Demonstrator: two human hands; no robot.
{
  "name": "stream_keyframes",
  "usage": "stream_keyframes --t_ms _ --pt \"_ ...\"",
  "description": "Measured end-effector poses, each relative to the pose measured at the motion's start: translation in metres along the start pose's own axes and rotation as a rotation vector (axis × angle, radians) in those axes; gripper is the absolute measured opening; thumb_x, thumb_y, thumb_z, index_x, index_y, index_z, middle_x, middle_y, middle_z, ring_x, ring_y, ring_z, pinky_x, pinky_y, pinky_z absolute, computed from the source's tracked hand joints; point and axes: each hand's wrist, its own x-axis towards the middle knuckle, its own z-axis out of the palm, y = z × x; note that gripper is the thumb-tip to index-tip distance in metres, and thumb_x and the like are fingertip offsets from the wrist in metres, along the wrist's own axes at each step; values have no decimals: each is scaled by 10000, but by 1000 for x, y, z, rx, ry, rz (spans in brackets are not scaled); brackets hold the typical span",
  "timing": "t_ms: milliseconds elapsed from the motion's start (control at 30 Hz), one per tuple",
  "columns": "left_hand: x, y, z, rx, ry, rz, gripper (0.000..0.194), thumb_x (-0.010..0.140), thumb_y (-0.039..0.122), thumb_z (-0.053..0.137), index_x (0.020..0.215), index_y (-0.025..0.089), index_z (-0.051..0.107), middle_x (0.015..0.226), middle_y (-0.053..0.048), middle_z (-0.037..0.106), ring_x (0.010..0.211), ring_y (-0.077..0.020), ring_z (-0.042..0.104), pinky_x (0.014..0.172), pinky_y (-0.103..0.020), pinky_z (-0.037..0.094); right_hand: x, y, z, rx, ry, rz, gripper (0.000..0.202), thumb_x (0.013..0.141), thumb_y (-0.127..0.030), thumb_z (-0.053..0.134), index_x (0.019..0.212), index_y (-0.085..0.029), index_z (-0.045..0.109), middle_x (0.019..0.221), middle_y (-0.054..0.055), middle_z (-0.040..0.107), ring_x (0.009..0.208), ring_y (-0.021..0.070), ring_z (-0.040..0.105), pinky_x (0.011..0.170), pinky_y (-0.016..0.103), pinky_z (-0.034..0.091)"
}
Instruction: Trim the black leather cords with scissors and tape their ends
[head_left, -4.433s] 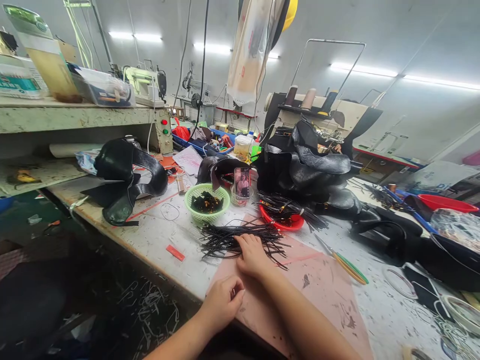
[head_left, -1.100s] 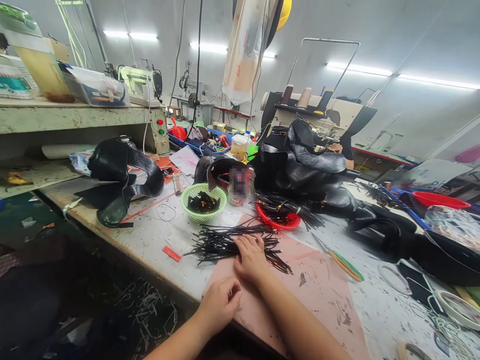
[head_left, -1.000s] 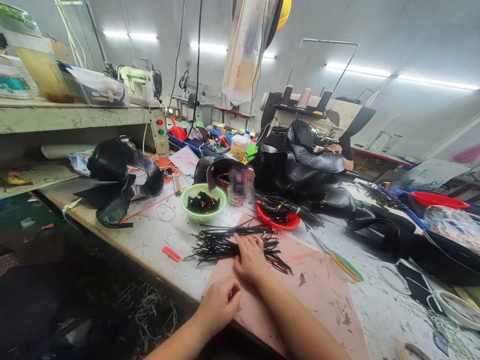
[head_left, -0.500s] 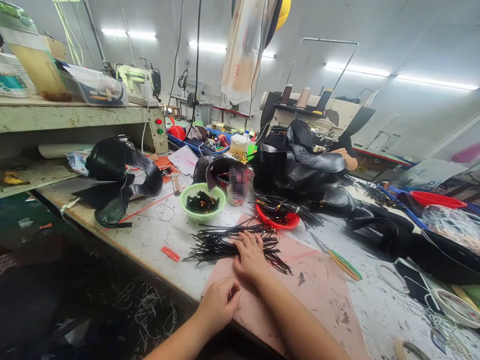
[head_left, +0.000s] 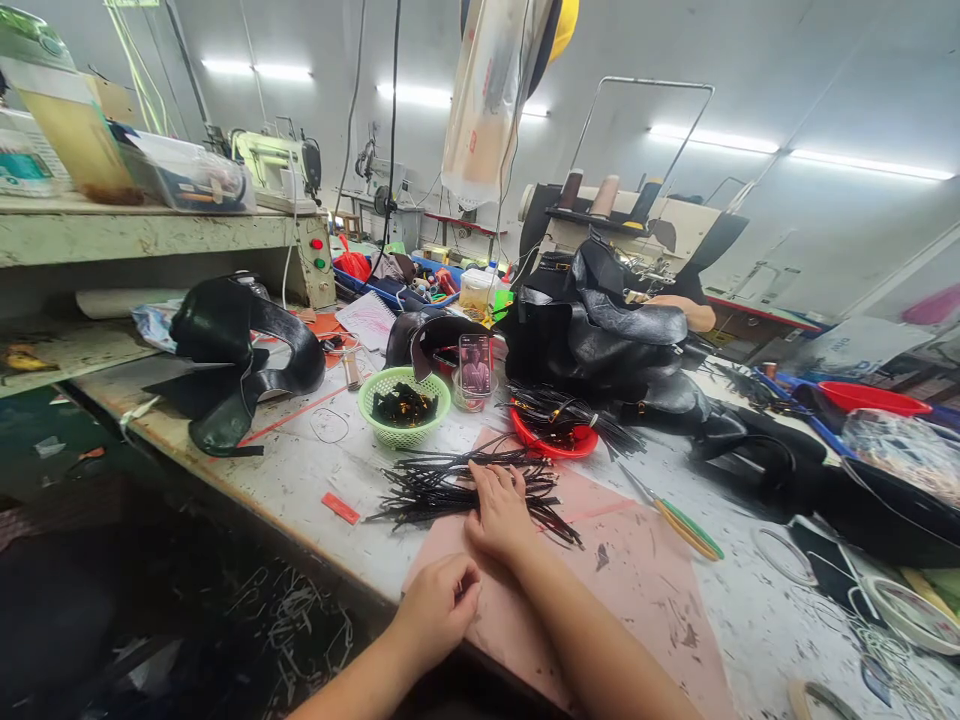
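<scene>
My right hand (head_left: 501,508) lies palm down with fingers spread on a pile of thin black straps (head_left: 420,485), at the middle of the table. My left hand (head_left: 441,597) rests at the table's front edge, nearest the pink sheet (head_left: 637,600), its fingers curled in toward the thumb. Whatever may be inside that curl is hidden. Just beyond the straps stand a light green basket (head_left: 405,432) with small black and gold pieces in it and a red bowl (head_left: 559,446) with more black straps lying across it.
Scissors (head_left: 686,528) lie right of the straps, and a red strip (head_left: 341,508) left. A phone (head_left: 475,365) leans upright behind the baskets. Black leather pieces (head_left: 247,350) are at left. At back right a co-worker's hand (head_left: 682,312) is by a large black bag (head_left: 600,330) and sewing machine.
My right hand has moved very slightly on the straps. My left hand stays put. The co-worker's hand at the sewing machine has shifted a little.
</scene>
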Motion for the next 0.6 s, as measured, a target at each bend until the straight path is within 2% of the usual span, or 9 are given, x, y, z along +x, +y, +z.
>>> stream_keyframes --t_ms 67,200,400,600 --pt "0 0 0 3 -1 0 121 719 144 406 665 188 505 641 -4 567 616 -147 508 584 -240 372 3 -1 -3 -30 -44 7 608 660 -246 463 1255 -143 392 1132 96 516 1086 254 371 991 423 79" --pt "0 0 0 -4 -3 -1 125 720 146 402 670 189 508 639 -3 567 614 -146 509 581 -239 372 7 -2 -7 -64 -68 7 553 659 -276 483 1199 -161 456 1123 108 502 1084 255 370 998 419 62" --pt "0 1 -1 2 7 -7 127 717 150 404 665 188 513 630 -2 568 600 -146 501 573 -240 371 7 3 0 -52 -65 -23 495 667 -283 479 1151 -175 487 1362 114 321 1259 266 183 1003 446 -14" --pt "0 1 -1 -17 19 -3 124 709 147 413 655 188 517 622 0 565 597 -144 499 569 -238 370 4 4 3 -27 -54 -27 491 670 -273 468 1150 -173 490 1284 99 438 1250 250 231 1014 439 -54"
